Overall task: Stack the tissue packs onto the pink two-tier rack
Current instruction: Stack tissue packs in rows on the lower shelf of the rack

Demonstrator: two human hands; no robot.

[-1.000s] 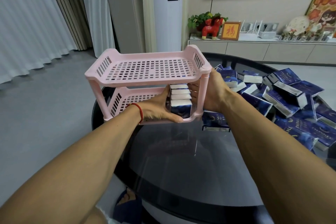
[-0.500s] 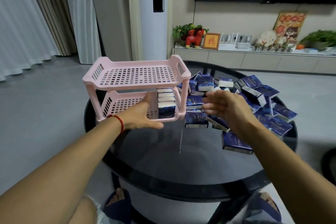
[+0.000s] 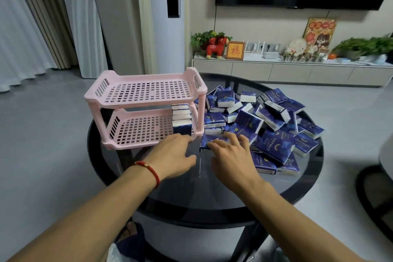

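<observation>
The step in hand looks like fetching the next tissue pack for the pink rack (image 3: pixel 146 108), which stands on the left part of the round glass counter (image 3: pixel 191 193). A short row of packs (image 3: pixel 181 119) already stands on edge at the right end of the lower tier; the upper tier holds nothing. The loose pile of tissue packs (image 3: pixel 270 125) lies on the counter just right of the rack. The right hand (image 3: pixel 230 155) reaches over the nearest pack (image 3: pixel 212 141), its grip spread with straight fingers lying on the wrapper, not yet curled round it. The left hand (image 3: pixel 174 155) hovers beside the rack's front right corner, its grip loose and holding nothing. The next move, as I judge it, calls for the right fingers to pinch that pack by its edges, lift it clear of its neighbours, turn it on edge and slide it in beside the row on the lower tier, while the left hand steadies the light rack.
</observation>
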